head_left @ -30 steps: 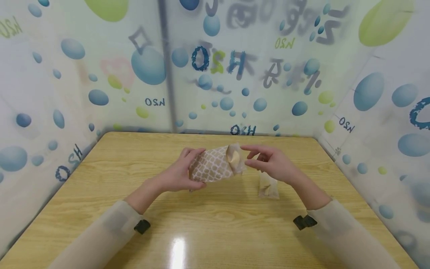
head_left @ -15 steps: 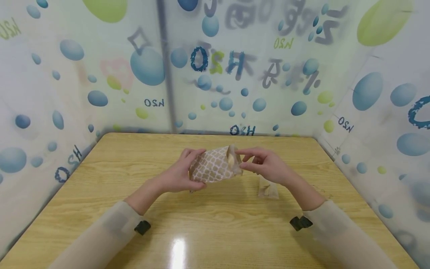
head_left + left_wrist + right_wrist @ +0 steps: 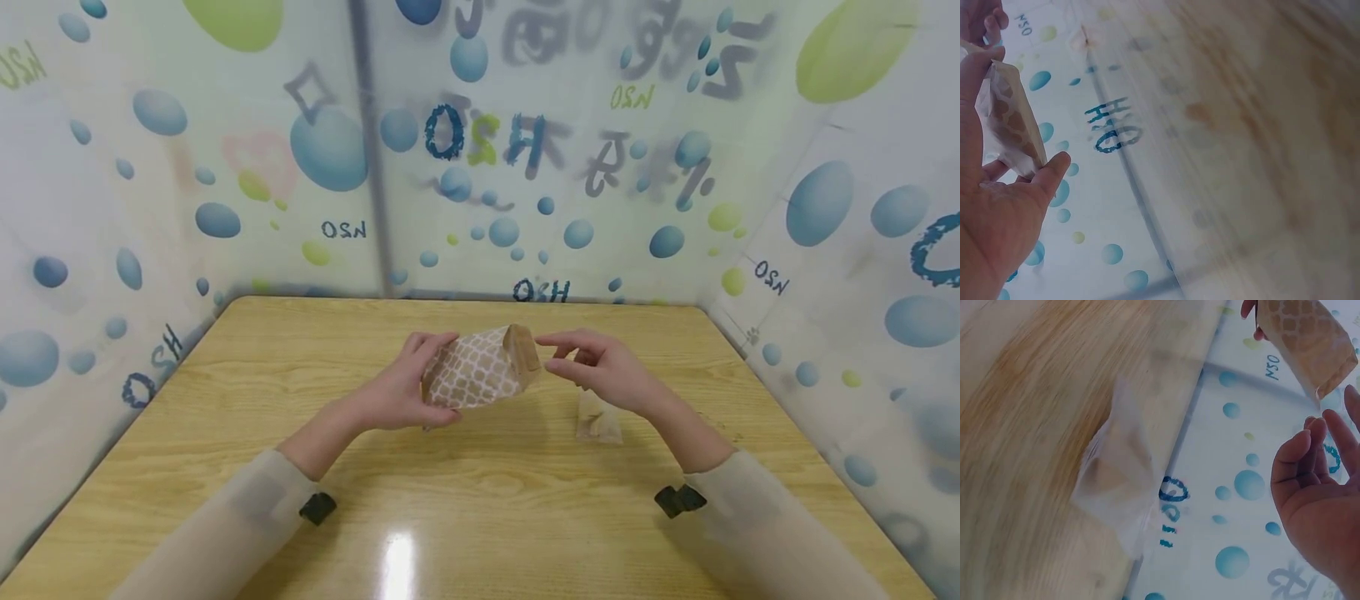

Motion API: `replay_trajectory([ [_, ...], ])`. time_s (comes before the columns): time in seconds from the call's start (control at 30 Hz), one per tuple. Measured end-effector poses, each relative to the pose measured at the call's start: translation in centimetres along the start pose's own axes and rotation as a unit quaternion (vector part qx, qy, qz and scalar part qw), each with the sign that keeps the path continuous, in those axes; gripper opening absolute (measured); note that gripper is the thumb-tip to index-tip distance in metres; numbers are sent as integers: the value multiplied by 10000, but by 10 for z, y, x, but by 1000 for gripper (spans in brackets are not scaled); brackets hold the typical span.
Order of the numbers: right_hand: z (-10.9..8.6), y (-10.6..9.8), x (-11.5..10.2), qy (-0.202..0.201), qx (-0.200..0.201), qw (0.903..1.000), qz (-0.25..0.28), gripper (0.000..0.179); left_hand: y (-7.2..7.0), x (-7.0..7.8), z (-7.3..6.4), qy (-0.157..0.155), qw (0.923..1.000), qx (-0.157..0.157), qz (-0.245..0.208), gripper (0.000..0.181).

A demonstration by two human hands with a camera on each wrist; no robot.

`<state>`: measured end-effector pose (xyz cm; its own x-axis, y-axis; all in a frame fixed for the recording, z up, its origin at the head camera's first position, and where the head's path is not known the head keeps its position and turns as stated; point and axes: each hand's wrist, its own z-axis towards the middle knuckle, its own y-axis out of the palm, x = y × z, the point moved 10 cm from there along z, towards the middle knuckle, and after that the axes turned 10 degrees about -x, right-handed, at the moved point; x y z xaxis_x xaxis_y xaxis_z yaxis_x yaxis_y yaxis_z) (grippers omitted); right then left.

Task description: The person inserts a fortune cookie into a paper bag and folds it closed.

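A brown paper bag (image 3: 476, 367) with a white lattice pattern is held above the table, tilted with its mouth toward the right. My left hand (image 3: 408, 383) grips its closed end, thumb below and fingers above; the left wrist view shows the same grip on the paper bag (image 3: 1013, 119). Just right of the bag's mouth is my right hand (image 3: 607, 362), its fingers loosely bent with nothing between them. In the right wrist view a small gap separates the right hand (image 3: 1316, 494) from the bag's corner. The bag's inside is mostly hidden.
A small translucent packet (image 3: 598, 421) with something pale inside lies on the wooden table (image 3: 480, 517), below the right hand. White panels (image 3: 480, 275) with blue and green dots enclose the table at the back and sides.
A pale wrapped packet at the bag's mouth has gone inside, pushed by the right fingers, and no longer shows. The right hand has drawn back slightly. The left hand stays put.
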<state>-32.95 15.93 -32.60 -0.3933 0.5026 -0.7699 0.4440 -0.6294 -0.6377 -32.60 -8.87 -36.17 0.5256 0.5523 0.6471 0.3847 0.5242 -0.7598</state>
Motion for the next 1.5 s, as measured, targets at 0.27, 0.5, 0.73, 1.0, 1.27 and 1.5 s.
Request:
replay_trajectory([
  [0.27, -20, -19, 43, 466, 144, 9988, 9, 34, -3, 4, -1, 98, 9999, 7, -38, 111],
  [0.5, -40, -23, 80, 850, -260, 9960, -83, 36, -3, 4, 0, 100, 9999, 3, -55, 111],
  [0.73, -51, -19, 101, 1179, -602, 9908, -267, 29, -3, 4, 0, 49, 10000, 1, -27, 111],
  [1.0, -52, -9, 111, 1325, -1050, 9851, -319, 29, -2, 4, -1, 85, 10000, 0, 30, 110],
  [1.27, -51, 2, 110, 1586, -1386, 9775, -133, 35, -3, 5, -2, 21, 10000, -5, 68, 111],
  [1.5, -51, 5, 103, 1526, -1359, 9788, -98, 35, -2, 4, -2, 49, 9999, -22, 116, 110],
])
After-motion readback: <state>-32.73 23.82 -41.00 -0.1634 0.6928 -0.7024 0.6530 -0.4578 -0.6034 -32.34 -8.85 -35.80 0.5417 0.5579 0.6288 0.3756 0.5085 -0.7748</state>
